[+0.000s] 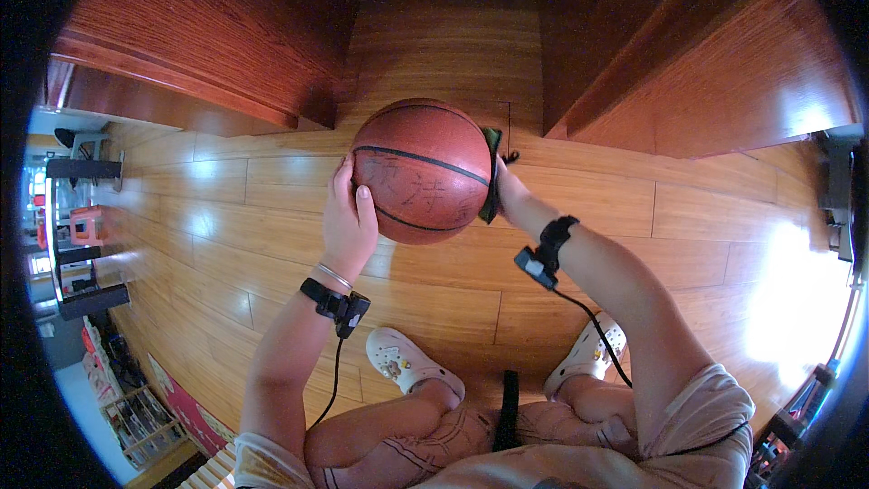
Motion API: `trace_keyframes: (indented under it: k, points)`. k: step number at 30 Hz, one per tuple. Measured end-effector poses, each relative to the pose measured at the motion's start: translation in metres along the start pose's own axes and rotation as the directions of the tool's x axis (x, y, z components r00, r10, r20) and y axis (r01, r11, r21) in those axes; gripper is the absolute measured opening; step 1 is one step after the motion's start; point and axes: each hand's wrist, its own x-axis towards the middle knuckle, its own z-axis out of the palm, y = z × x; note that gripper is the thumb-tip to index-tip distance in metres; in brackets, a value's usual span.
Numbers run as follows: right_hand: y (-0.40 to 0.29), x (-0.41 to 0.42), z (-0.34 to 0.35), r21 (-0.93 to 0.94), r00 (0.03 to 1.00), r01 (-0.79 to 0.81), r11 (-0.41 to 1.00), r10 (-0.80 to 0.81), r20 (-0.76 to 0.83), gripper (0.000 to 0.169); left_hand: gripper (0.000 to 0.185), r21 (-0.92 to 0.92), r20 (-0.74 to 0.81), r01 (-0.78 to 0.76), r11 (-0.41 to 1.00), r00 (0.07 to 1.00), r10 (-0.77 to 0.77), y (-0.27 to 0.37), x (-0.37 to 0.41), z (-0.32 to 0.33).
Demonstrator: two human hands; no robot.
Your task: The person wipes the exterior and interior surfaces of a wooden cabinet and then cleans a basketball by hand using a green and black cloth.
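A reddish-brown basketball (pixel 424 170) with black seams and faint handwriting is held in front of me, above the wooden floor. My left hand (pixel 347 207) spreads over its left side, thumb on the near face. On the opposite side, my right hand (pixel 508 189) presses a dark green cloth (pixel 490 176) against the ball. The ball and cloth hide most of that hand's fingers. A black strap with a small wired device (pixel 536 267) sits on my right wrist, and a similar wired device (pixel 352 314) is on the left one, beside a silver bangle (pixel 334 276).
Red-brown wooden furniture stands ahead on the left (pixel 204 34) and right (pixel 706 68), with a gap between. My feet, in white clogs (pixel 411 360), rest on the plank floor (pixel 434 299). A reddish plastic stool (pixel 88 225) and a wooden rack (pixel 142 421) are at far left.
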Motion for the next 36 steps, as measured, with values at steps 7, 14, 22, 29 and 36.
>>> trace_keyframes:
  k: [7, 14, 22, 29, 36]
  points:
    - [-0.027, -0.03, 0.029, -0.407, 0.826, 0.56, 0.722, -0.523, 0.211, 0.039, 0.045, -0.008, -0.022, 0.193, 0.981, 0.981, -0.194, -0.001, -0.007, -0.001]
    - [-0.064, -0.1, 0.11, -0.473, 0.19, 0.662, -0.581, -0.481, 0.856, 0.053, 0.053, 0.175, 0.289, 0.293, 0.94, 0.897, -0.334, 0.008, -0.01, -0.007]
    - [-0.058, -0.063, 0.082, -0.741, 0.258, 0.653, -0.156, -0.874, 0.411, 0.038, 0.079, 0.049, 0.087, 0.19, 0.981, 0.977, -0.194, 0.023, -0.001, -0.006]
    - [-0.018, 0.031, -0.025, -0.228, 0.943, 0.331, 0.916, -0.327, 0.057, 0.053, 0.076, 0.135, -0.015, -0.05, 0.99, 0.999, 0.052, 0.004, -0.008, 0.001]
    - [-0.027, -0.031, 0.044, 0.157, 0.998, 0.042, 0.987, -0.049, 0.043, 0.056, 0.042, -0.453, -0.019, 0.339, 0.825, 0.921, -0.389, -0.036, -0.01, 0.003]
